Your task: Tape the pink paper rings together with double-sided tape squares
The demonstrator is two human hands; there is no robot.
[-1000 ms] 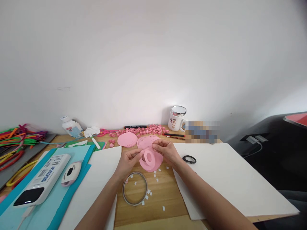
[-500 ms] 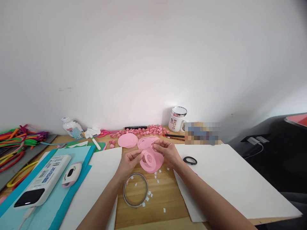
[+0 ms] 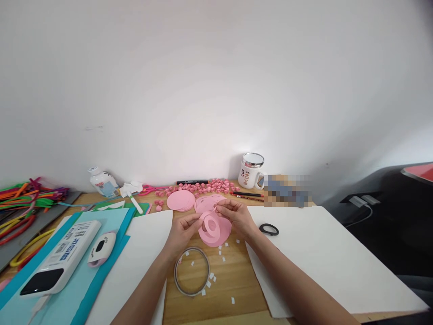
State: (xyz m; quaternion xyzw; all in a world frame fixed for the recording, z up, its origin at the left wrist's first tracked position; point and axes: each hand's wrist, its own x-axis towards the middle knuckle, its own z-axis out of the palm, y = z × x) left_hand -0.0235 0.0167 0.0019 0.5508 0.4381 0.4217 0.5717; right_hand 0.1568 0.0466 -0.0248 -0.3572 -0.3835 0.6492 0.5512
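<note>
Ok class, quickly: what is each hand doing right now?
Left hand: closed in a pinch, holding curled pink paper.
Right hand: closed in a pinch, apparently holding the same paper.

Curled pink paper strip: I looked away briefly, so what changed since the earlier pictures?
Only the framing shifted: everything sits slightly lower in view. The left hand and right hand still pinch the curled paper strip; nothing was taken or let go, and the mug stayed put.

By the white wall (image 3: 189, 90), a lettered mug (image 3: 248, 177) (silver-rimmed) and, well apart, a white bottle (image 3: 103, 183).
</note>
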